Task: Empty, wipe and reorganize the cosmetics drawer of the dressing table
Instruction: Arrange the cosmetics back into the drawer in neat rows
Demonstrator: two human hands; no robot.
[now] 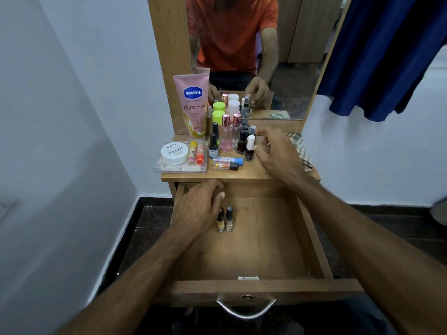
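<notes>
The wooden drawer (254, 252) is pulled out below the dressing table top (242, 174). Two small bottles (225, 220) stand side by side at its back left. My left hand (200, 209) hovers in the drawer just left of them, fingers relaxed, holding nothing. My right hand (275, 153) reaches over the table top, its fingertips close beside a dark nail polish bottle with a white cap (250, 148); I cannot tell if they touch it. Several cosmetics crowd the top: a pink Vaseline tube (192, 105), perfume bottles (227, 134) and a white nail polish remover jar (174, 153).
A checked cloth (301, 148) lies at the right of the table top. A clear tray (181, 165) holds the jar and lip balms. The mirror (254, 52) rises behind. Blue fabric (377, 56) hangs at the right. White walls close in on both sides.
</notes>
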